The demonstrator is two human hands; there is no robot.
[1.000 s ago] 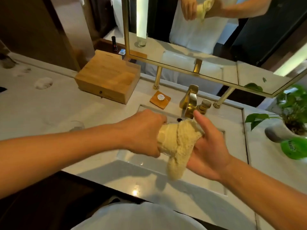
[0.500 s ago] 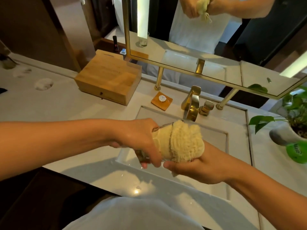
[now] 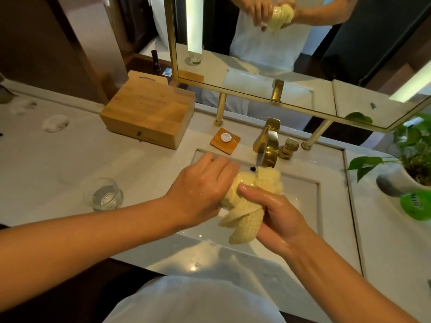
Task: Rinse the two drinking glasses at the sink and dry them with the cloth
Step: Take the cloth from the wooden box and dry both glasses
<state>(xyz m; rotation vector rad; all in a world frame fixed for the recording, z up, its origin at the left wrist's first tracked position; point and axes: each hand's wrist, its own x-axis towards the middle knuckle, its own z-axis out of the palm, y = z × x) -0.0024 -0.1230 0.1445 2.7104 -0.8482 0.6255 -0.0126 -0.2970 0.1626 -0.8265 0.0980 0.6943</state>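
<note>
Two hands met over the sink (image 3: pixel 303 190), set into the pale counter (image 3: pixel 58 164) below the gold tap (image 3: pixel 268 145). The left hand (image 3: pixel 200 194) was curled shut over one drinking glass, almost wholly hidden. The right hand (image 3: pixel 277 213) gripped the yellow cloth (image 3: pixel 247 220) bunched around that glass. The second glass (image 3: pixel 103 194) stood upright on the counter, well left of the sink.

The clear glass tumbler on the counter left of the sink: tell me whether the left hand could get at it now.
Probably not yet: the path to the clear glass tumbler looks free, but the left hand is busy gripping something wrapped in the yellow cloth.
</note>
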